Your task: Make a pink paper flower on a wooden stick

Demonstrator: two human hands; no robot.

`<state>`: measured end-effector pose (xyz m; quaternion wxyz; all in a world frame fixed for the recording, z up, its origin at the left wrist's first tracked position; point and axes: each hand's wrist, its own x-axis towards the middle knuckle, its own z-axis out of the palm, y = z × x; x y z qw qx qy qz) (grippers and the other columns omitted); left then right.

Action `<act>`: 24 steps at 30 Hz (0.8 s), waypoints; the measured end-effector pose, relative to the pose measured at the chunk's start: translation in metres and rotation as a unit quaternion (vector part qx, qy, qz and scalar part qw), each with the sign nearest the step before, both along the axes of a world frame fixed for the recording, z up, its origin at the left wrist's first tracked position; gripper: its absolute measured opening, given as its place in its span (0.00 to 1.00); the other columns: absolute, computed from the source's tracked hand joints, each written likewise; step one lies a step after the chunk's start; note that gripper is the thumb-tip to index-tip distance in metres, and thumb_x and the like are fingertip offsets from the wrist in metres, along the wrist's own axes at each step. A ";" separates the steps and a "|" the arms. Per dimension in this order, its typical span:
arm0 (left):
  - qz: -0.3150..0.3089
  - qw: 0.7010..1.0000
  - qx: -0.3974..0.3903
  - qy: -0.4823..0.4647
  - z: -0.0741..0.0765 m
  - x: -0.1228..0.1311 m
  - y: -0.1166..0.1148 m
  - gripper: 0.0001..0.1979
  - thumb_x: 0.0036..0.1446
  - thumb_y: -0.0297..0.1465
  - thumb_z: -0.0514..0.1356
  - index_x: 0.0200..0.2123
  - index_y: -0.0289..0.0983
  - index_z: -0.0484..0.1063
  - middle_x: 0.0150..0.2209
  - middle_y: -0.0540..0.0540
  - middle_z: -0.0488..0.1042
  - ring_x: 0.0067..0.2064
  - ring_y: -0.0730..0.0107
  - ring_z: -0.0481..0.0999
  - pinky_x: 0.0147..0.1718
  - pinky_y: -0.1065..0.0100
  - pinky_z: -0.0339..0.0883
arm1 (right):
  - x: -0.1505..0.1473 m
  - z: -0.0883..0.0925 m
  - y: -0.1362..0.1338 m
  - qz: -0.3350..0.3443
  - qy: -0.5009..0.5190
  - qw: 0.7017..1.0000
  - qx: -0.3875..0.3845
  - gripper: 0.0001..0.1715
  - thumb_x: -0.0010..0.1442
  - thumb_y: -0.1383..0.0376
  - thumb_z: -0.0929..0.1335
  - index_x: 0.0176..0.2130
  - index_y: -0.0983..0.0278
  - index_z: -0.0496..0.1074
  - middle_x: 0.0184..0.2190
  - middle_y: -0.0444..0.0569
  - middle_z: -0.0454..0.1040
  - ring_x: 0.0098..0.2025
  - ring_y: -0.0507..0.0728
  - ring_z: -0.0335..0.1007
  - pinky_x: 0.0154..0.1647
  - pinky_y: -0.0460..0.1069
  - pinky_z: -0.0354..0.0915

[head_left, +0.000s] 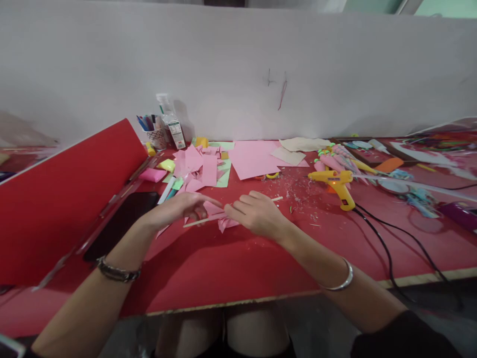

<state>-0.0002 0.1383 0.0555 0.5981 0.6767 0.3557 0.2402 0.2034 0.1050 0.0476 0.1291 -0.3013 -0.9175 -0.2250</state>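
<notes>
A thin pale wooden stick (197, 223) slants across the front of the red table, and my right hand (257, 215) is closed around its middle. The stick's far end sticks out beyond my knuckles. My left hand (182, 208) hovers at the near end, index finger stretched toward my right hand and the other fingers loosely bent and apart. Whether its fingertips touch the stick is hard to tell. Folded pink paper (227, 224) shows beneath and between my hands; how it joins the stick is hidden.
A yellow glue gun (337, 186) with a black cord lies right. Pink paper sheets (251, 158) and cut pieces (201, 166) lie behind my hands. A dark phone-like slab (122, 223), a leaning red board (70, 199) and a pen cup (155, 139) are at left.
</notes>
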 end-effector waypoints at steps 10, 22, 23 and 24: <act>-0.160 0.976 0.061 0.133 0.002 0.017 -0.018 0.14 0.55 0.36 0.48 0.23 0.36 0.65 0.13 0.54 0.62 0.15 0.77 0.62 0.16 0.76 0.58 | -0.003 -0.008 0.000 0.056 -0.035 0.997 0.026 0.18 0.61 0.73 0.52 0.32 0.67 0.67 0.19 0.45 0.67 0.24 0.50 0.59 0.25 0.48 0.45; -0.119 0.714 0.526 0.446 -0.006 0.027 -0.023 0.09 0.56 0.25 0.48 0.27 0.35 0.66 0.19 0.48 0.70 0.21 0.68 0.69 0.18 0.72 0.50 | 0.003 -0.001 0.007 -0.080 -0.062 0.973 -0.209 0.17 0.60 0.58 0.56 0.31 0.64 0.68 0.22 0.45 0.72 0.23 0.50 0.64 0.20 0.46 0.40; -0.117 0.698 0.541 0.454 -0.006 0.028 -0.024 0.08 0.55 0.25 0.48 0.28 0.35 0.66 0.19 0.48 0.70 0.20 0.68 0.69 0.17 0.72 0.51 | 0.004 0.002 0.007 -0.094 -0.063 0.967 -0.228 0.19 0.60 0.57 0.56 0.31 0.63 0.68 0.22 0.45 0.72 0.23 0.50 0.64 0.20 0.46 0.39; -0.116 0.685 0.553 0.460 -0.005 0.029 -0.025 0.08 0.55 0.24 0.49 0.28 0.35 0.66 0.18 0.48 0.70 0.20 0.68 0.69 0.17 0.72 0.51 | 0.005 0.005 0.006 -0.104 -0.062 0.962 -0.243 0.20 0.60 0.56 0.55 0.31 0.63 0.68 0.23 0.45 0.73 0.23 0.50 0.64 0.20 0.46 0.39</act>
